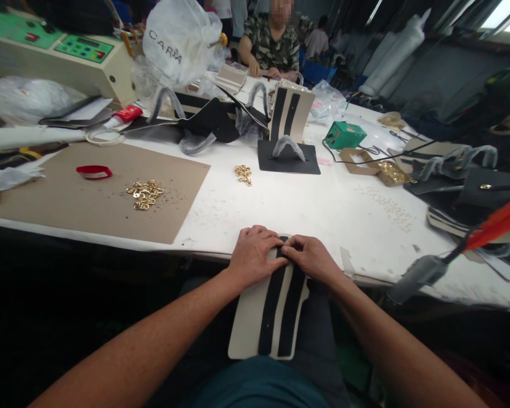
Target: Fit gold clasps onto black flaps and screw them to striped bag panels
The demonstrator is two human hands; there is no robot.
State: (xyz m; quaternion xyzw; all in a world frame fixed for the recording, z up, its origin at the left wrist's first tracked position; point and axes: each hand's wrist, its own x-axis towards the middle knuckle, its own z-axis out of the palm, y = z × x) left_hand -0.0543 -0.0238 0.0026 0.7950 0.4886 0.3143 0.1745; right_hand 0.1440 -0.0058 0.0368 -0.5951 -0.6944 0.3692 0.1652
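One thumb parted from its fingers, the left hand (255, 255) rested on a flat cream panel with black stripes (249, 323), bottom centre; the right hand (308, 258) pinched closed at its upper end, anything between the fingertips hidden. Beyond, small gold metal pieces (243, 173) lay on the white tabletop (221, 209), upper centre.

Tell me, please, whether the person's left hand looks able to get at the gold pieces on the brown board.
Probably yes: nothing tall stands between the left hand and the gold pieces, though it is busy on the striped panel.
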